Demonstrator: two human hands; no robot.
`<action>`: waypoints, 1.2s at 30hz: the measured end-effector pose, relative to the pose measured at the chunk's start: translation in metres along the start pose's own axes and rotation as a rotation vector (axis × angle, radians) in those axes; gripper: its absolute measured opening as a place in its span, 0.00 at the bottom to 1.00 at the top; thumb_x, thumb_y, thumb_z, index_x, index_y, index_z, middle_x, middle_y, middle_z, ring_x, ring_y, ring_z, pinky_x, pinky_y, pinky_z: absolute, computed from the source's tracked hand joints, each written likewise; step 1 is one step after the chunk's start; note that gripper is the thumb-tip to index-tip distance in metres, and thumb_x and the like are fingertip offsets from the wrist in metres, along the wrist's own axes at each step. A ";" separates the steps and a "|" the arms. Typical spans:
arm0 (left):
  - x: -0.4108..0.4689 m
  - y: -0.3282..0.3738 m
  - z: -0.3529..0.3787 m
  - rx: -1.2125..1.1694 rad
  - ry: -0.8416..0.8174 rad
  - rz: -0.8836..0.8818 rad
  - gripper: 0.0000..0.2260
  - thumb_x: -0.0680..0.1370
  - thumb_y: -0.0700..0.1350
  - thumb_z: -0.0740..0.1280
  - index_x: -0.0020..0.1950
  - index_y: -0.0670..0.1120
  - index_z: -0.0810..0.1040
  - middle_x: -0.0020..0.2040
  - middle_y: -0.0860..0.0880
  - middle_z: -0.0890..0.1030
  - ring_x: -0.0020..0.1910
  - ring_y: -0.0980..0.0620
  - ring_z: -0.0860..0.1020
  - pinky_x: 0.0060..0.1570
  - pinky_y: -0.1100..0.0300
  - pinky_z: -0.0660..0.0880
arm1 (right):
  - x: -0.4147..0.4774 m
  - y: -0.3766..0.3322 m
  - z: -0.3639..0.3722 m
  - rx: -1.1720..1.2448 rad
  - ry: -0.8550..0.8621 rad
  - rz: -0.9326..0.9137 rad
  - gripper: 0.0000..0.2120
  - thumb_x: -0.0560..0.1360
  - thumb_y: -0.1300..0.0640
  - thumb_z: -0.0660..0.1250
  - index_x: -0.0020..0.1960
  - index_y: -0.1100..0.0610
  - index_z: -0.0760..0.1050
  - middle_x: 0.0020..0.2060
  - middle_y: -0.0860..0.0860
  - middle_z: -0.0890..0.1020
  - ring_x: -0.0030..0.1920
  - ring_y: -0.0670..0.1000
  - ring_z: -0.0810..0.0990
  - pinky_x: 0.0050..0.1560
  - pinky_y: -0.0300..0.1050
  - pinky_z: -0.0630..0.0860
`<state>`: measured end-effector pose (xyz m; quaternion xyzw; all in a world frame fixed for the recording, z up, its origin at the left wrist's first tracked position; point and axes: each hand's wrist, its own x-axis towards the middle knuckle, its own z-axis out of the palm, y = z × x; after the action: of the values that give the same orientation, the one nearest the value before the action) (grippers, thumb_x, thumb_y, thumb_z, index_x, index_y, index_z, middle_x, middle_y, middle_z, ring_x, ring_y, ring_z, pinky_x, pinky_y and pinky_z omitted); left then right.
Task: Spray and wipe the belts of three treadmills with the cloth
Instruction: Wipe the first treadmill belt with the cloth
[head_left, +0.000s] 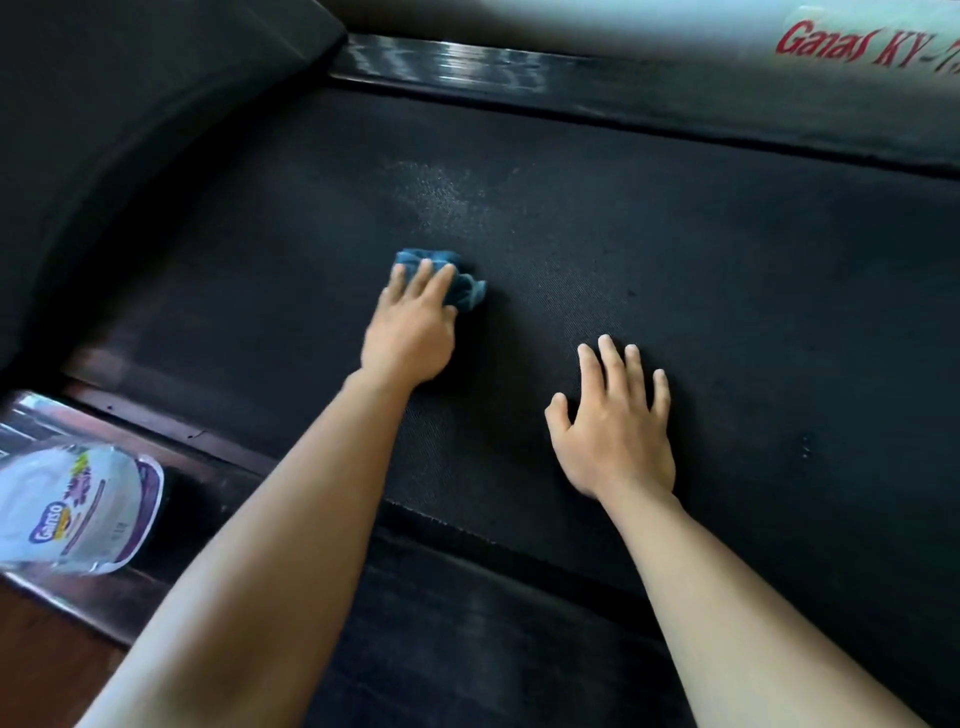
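The black treadmill belt (675, 249) fills most of the head view. A crumpled blue cloth (457, 283) lies on it near the middle, and my left hand (413, 327) presses it down with straight fingers laid over it. Just beyond the cloth, a pale, speckled patch of spray (441, 202) shows on the belt. My right hand (615, 426) rests flat on the belt to the right, fingers spread, holding nothing. A white spray bottle with a purple label (72, 509) lies at the lower left, beside the treadmill.
A black side rail (519, 67) runs along the far edge of the belt, with a pale panel with red lettering (857, 44) behind it. The dark motor cover (130, 104) rises at the upper left. A brown near side rail (156, 426) borders the belt.
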<state>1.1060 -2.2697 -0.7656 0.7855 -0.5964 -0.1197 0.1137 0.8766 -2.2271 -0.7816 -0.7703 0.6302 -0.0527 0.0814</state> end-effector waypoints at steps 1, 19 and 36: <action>-0.005 0.012 0.005 0.008 -0.005 0.060 0.25 0.84 0.48 0.56 0.81 0.52 0.55 0.82 0.49 0.54 0.81 0.45 0.45 0.79 0.49 0.48 | 0.000 0.000 -0.001 0.004 -0.003 -0.001 0.31 0.79 0.43 0.51 0.79 0.54 0.54 0.80 0.52 0.52 0.79 0.56 0.46 0.77 0.60 0.44; -0.059 -0.054 -0.012 0.014 0.062 -0.128 0.24 0.85 0.48 0.55 0.81 0.51 0.54 0.82 0.48 0.53 0.81 0.44 0.45 0.78 0.51 0.46 | -0.002 0.000 -0.002 0.027 0.010 -0.013 0.31 0.79 0.43 0.53 0.79 0.55 0.55 0.80 0.53 0.53 0.79 0.56 0.48 0.77 0.60 0.44; -0.101 -0.075 -0.007 0.035 -0.043 0.050 0.27 0.81 0.54 0.53 0.81 0.51 0.57 0.81 0.48 0.57 0.81 0.43 0.49 0.78 0.46 0.50 | -0.001 0.000 -0.002 0.021 -0.002 -0.017 0.31 0.80 0.43 0.52 0.80 0.54 0.53 0.80 0.53 0.52 0.79 0.56 0.47 0.77 0.60 0.43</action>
<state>1.1504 -2.1522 -0.7784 0.7696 -0.6200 -0.1233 0.0898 0.8759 -2.2258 -0.7796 -0.7748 0.6230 -0.0595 0.0897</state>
